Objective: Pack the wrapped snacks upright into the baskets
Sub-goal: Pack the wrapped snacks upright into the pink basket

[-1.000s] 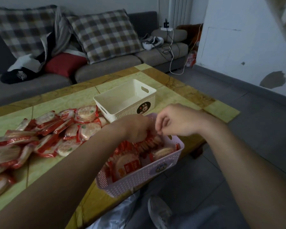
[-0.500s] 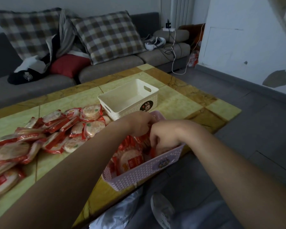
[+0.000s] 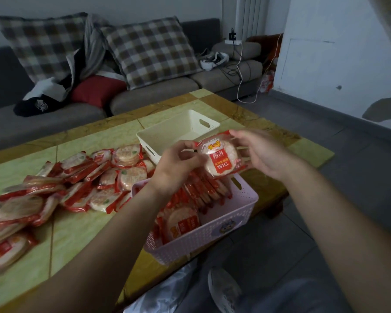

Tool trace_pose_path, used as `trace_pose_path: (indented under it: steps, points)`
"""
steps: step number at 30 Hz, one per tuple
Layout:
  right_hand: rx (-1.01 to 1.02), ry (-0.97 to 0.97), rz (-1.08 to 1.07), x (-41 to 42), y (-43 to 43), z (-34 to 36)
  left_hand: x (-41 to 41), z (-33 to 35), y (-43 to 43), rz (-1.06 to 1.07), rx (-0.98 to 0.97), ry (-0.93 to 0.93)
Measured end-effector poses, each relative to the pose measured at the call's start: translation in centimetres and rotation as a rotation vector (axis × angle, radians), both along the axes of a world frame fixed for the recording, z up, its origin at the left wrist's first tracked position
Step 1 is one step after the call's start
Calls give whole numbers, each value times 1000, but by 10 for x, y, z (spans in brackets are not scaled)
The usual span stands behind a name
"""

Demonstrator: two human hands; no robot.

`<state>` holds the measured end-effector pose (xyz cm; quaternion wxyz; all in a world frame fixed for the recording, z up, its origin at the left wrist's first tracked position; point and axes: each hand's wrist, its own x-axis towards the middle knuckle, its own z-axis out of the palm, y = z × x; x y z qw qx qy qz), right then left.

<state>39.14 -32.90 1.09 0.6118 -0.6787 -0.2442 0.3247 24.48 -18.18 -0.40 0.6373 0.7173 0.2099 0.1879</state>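
— What's lying on the table?
— A snack pile, left of the pink basket (packs are standing inside).
— The hands?
— Hovering above it, the left hand and right hand are pinching one wrapped snack between them, seemingly by its edges.

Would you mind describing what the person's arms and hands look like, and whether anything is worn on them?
Both arms are bare as far as the frame's edge, with no sleeve showing. The left hand and the right hand are ungloved. No watch, bracelet or band shows at either wrist, and there is no ring on the fingers in view.
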Motion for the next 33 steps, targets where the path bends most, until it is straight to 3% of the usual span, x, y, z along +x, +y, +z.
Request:
trace_pose_path:
  steps: [4, 8, 13, 17, 23, 26, 29, 33]
  points:
    - [-85, -353, -294, 4, -2, 11, 9, -1, -9, 180, 402, -23]
    - [-240, -279, -70, -10, 3, 10, 21, -11, -29, 225, 605, 87]
    - [-475, -668, 29, -16, 18, -11, 26, -29, -24, 20, 698, 212]
    - [-543, -883, 51, -15, 20, -16, 14, -28, -1, 3, 805, 203]
    - [-589, -1014, -55, -13, 22, -27, -2, -33, 12, -261, 1100, 495]
    - [-670, -924, -9, -7, 25, -35, 0, -41, 5, -230, 1291, 495]
    - [-737, -853, 16, -3, 25, -39, 3, -36, 6, -248, 1228, 411]
    - [-846, -914, -13, -9, 24, -39, -19, -17, 13, -282, 1094, 278]
